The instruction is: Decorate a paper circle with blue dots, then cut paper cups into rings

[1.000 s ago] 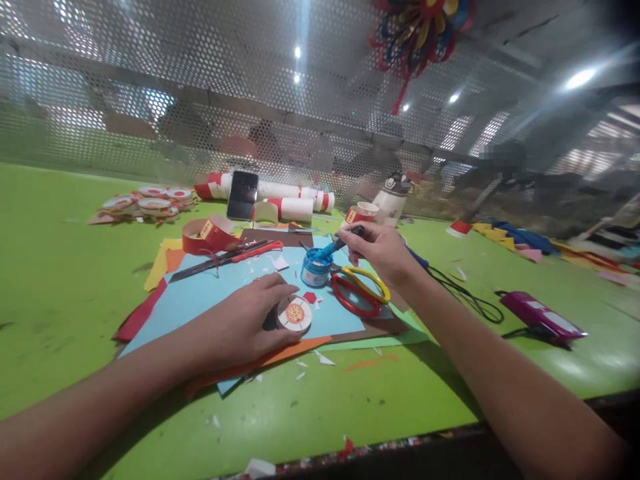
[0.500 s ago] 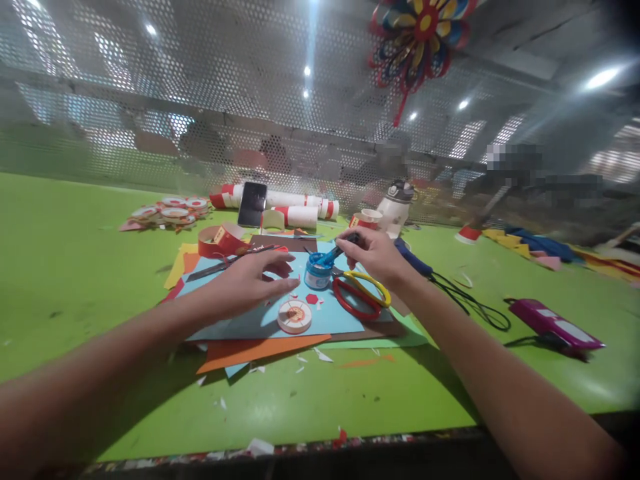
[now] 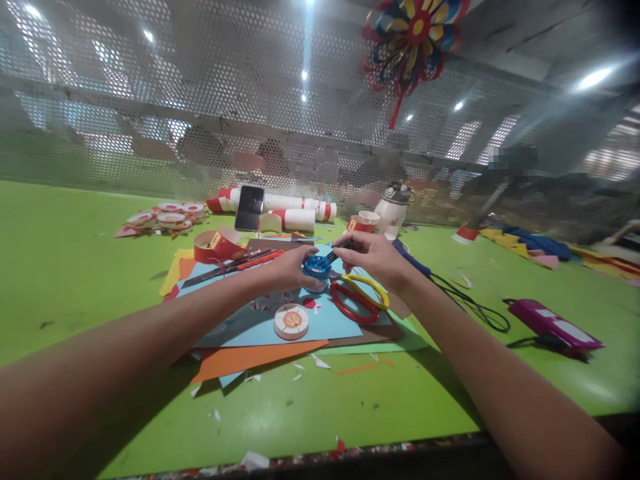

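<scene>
My left hand (image 3: 293,267) is closed round the left side of a small jar (image 3: 316,283) with a blue rim and a pale body. In my right hand (image 3: 367,253) is a slim dark tool (image 3: 339,251), pinched between thumb and fingers, its lower end down at the jar's mouth. I cannot make out its tip. Right of the jar lie scissors (image 3: 357,308) with red and yellow handles. A white disc (image 3: 291,321) with an orange pattern sits on light blue paper (image 3: 240,333) in front. Under my left wrist lie dark blades with orange-red handles (image 3: 260,259).
Behind are a red paper ring (image 3: 217,247), a phone (image 3: 249,208), white-and-red tubes (image 3: 295,219) and a bottle (image 3: 393,210). Decorated discs (image 3: 170,218) are piled at left. A corded purple device (image 3: 553,325) lies at right. Paper scraps litter the front edge.
My left hand has moved right and taken hold of the jar. My right hand has lowered the tool slightly, and it now stands less far out of the jar.
</scene>
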Available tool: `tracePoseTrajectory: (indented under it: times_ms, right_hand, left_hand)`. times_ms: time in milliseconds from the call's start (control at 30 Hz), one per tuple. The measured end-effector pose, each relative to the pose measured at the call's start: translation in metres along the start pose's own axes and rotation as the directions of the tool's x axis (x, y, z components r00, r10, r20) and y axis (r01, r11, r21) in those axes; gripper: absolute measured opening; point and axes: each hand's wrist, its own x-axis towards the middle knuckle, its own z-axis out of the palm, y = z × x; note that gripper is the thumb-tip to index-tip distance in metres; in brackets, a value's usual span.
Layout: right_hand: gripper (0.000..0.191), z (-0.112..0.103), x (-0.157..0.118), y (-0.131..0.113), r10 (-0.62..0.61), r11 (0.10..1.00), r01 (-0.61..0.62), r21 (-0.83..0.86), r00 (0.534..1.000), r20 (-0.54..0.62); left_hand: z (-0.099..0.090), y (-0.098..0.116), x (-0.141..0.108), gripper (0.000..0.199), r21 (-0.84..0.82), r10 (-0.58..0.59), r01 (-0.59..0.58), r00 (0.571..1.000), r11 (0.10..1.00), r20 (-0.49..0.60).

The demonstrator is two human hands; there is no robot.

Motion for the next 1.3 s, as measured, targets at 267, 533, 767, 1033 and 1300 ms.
tracePoseTrajectory:
  times_ms: [267, 533, 767, 1033, 1300]
  right_hand:
    - [0.026, 0.0, 0.001, 0.002, -0.095, 0.995, 0.097, 0.02, 0.992, -0.089]
    - [0.017, 0.006, -0.005, -0.008, -0.143, 0.981, 0.149, -0.121, 0.988, 0.057]
    - [0.012, 0.005, -0.008, -0.016, -0.16, 0.963, 0.172, -0.206, 0.984, 0.075]
    - [0.015, -0.001, -0.009, -0.02, -0.138, 0.948, 0.179, -0.262, 0.976, 0.169]
    - [0.02, -0.024, -0.011, -0.03, -0.14, 0.929, 0.221, -0.297, 0.952, 0.272]
  left_hand:
    - [-0.001, -0.008, -0.004, 0.09, -0.056, 0.084, -0.089, 0.993, 0.994, -0.085]
    - [-0.001, -0.015, -0.008, 0.086, -0.078, 0.107, -0.115, 0.989, 0.99, -0.097]
    - [0.003, -0.021, -0.007, 0.084, -0.139, 0.13, -0.137, 0.99, 0.981, -0.058]
    - [0.002, -0.028, -0.006, 0.077, -0.146, 0.147, -0.147, 0.989, 0.978, -0.012]
    - [0.0, -0.022, -0.009, 0.082, -0.093, 0.117, -0.117, 0.993, 0.989, -0.003]
